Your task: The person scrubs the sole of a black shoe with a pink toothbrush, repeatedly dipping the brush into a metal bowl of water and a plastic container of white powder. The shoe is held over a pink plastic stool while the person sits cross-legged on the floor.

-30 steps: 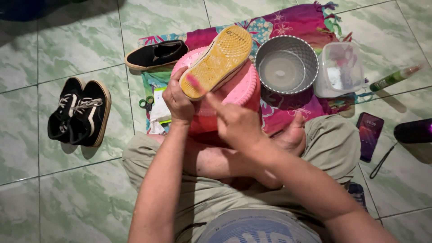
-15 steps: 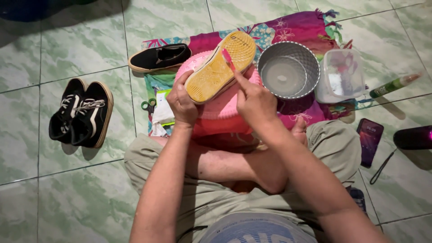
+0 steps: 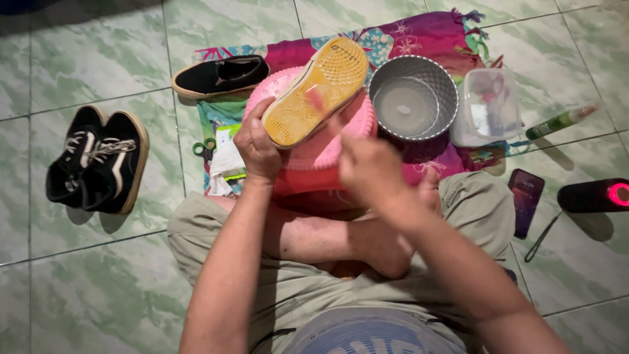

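Our left hand [image 3: 257, 145] grips the shoe [image 3: 316, 92] sole-up, long axis diagonal, toe up-right; right hand [image 3: 370, 172] closed on blurred brush [image 3: 319, 101].

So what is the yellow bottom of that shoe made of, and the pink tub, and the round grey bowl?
The yellow shoe sole looks like rubber: matte, with a fine dotted tread. The round pink tub under it seems to be plastic, smooth and evenly coloured, with a moulded patterned rim. The round grey bowl may be plastic or metal; its dull wall has a woven-looking texture, so the view leaves it open.
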